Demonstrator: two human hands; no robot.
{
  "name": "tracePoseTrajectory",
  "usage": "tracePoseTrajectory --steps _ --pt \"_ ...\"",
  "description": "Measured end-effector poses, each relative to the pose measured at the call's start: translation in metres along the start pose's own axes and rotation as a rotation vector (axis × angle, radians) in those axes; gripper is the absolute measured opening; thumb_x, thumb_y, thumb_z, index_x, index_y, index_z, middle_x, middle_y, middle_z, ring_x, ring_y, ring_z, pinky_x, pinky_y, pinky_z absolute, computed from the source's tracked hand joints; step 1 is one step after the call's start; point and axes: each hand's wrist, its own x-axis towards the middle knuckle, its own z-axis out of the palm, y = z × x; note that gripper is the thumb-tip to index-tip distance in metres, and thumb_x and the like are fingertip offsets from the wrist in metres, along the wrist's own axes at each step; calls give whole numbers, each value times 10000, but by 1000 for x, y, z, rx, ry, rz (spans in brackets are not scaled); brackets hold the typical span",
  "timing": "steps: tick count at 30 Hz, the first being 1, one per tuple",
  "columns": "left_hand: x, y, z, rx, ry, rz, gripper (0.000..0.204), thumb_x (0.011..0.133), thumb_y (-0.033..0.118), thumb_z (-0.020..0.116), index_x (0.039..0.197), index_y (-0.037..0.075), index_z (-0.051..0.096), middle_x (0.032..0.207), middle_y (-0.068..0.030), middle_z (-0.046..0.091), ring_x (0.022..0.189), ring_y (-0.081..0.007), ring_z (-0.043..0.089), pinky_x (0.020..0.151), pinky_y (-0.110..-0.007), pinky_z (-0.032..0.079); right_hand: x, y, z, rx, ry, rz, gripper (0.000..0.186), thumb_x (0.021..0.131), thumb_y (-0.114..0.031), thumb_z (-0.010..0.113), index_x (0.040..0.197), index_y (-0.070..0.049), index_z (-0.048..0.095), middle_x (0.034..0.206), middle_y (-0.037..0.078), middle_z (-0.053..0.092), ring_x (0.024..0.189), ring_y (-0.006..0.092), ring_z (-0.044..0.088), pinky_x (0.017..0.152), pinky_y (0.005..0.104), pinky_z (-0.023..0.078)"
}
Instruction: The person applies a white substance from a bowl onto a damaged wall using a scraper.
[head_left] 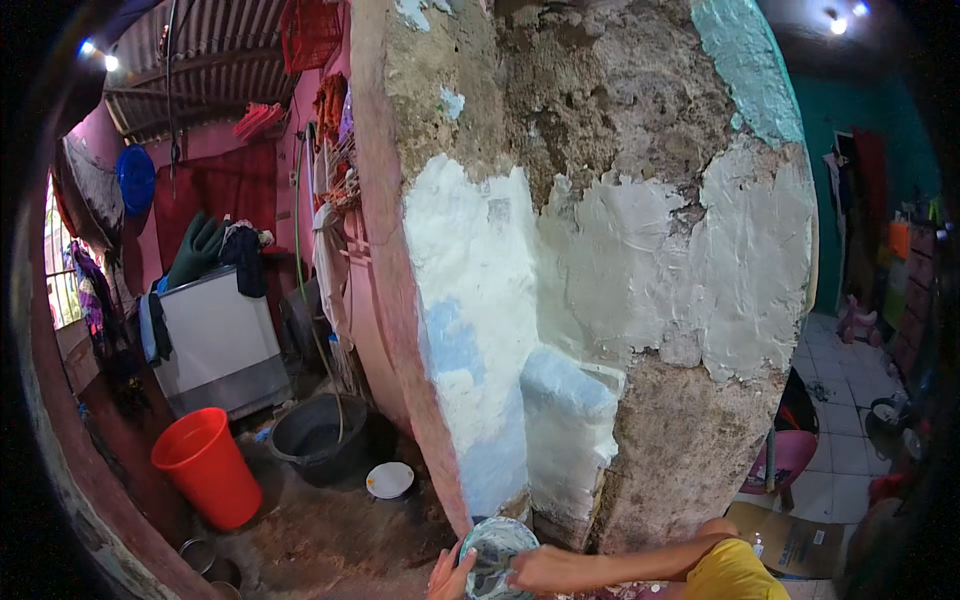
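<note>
One pale-smeared tub (500, 520) at the patched wall's (490, 440) lower edge — left hand (452, 577) holding its left rim, right hand (540, 570) at its mouth, grip unclear — apparently mixing or scooping; next move calls for keeping the tub steady.

Looks like I'm in a lived-in house, a pretty rough one tbh. Left of me there's a washing-type corner: red bucket (207, 470), black tub (320, 440), clothes (90, 295) hanging under a corrugated roof (225, 55). Right of the patchy wall (620, 270) there's a room with floor tiles (832, 385) and drawers (916, 290).
</note>
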Motion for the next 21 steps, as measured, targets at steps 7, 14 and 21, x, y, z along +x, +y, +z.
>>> tracePoseTrajectory --steps 7,14,21 --pt "-22 29 -10 -54 13 261 516 961 382 410 1367 63 414 1382 -233 398 1302 -348 351 1067 -375 283 7 1 -43 -51 228 169 212 894 -239 516 925 -50 605 718 127 584 735 312 614 564 421 505" --pt "-2 15 -8 -121 147 144 625 899 514 460 1387 125 414 1437 -222 331 1368 -335 236 1106 -392 192 -17 -15 -2 10 96 -1 198 879 -180 504 966 -21 583 720 131 565 728 299 613 535 392 503" --pt "18 9 0 -404 -26 255 607 910 453 493 1375 70 424 1462 -248 285 1389 -339 220 1116 -401 184 -26 24 -58 -51 262 275 142 860 -182 588 869 -54 651 737 139 593 716 310 600 592 421 497"
